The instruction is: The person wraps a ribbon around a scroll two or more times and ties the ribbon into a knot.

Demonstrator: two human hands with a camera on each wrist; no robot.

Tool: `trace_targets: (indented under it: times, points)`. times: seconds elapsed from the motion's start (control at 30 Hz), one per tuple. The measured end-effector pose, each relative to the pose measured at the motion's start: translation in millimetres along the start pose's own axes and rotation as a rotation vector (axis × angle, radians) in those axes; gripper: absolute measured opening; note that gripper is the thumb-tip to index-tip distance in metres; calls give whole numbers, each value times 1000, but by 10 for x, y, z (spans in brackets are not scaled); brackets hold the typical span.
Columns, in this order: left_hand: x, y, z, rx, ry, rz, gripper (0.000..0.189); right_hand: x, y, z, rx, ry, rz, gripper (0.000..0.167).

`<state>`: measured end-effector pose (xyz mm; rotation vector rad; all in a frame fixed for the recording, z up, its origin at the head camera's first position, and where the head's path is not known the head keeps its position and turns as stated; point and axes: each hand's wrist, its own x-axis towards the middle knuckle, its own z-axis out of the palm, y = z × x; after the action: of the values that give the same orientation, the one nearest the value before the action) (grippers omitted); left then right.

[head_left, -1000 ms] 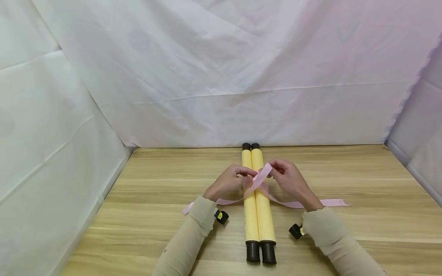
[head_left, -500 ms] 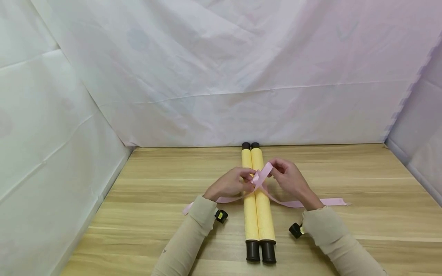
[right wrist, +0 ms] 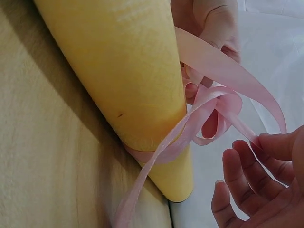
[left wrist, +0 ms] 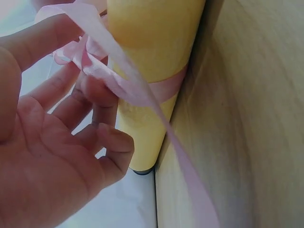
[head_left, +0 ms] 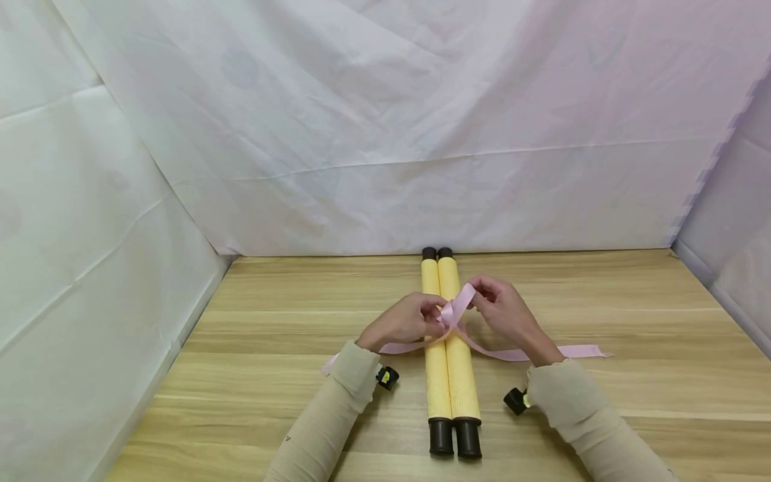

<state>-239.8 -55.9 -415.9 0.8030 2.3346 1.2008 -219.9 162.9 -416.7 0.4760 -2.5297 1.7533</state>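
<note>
Two yellow scrolls with dark end caps, the left scroll [head_left: 438, 381] and the right scroll [head_left: 462, 381], lie side by side on the wooden table. A pink ribbon [head_left: 459, 305] wraps around their middle, crossed and looped on top. My left hand [head_left: 400, 320] holds the ribbon by the crossing; in the left wrist view, its fingers curl around the looped ribbon [left wrist: 97, 64]. Opposite, my right hand [head_left: 504, 313] pinches a raised loop between thumb and index finger. In the right wrist view, the right thumb [right wrist: 280, 145] presses on the ribbon, the other fingers bent loosely.
Ribbon tails run out to both sides on the table [head_left: 271, 375], the right tail [head_left: 581, 351] reaching past the right wrist. White cloth [head_left: 385, 134] hangs behind and at both sides. Small black wrist cameras, such as the left camera [head_left: 387, 377], sit below the cuffs.
My left fingers have shifted slightly at the crossing, drawing ribbon into a small fold there. The right hand keeps its pinch almost in place, and the scrolls lie as before.
</note>
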Motion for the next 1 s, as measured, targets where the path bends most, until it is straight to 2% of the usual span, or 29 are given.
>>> trace_targets:
  times: [0.23,0.5,0.77,1.0]
  points:
    - [-2,48,21,51,39,-5,29,-5,1,1,-24,-2,9,13]
    - [-33,96,93,81,71,-4,13,-7,4,17,-29,-9,9,13]
    - [-60,139,94,128,69,-26,10,-1,24,34,-41,-18,-1,12]
    - [-58,166,86,180,74,-47,23,0,25,37,-40,-20,-13,11]
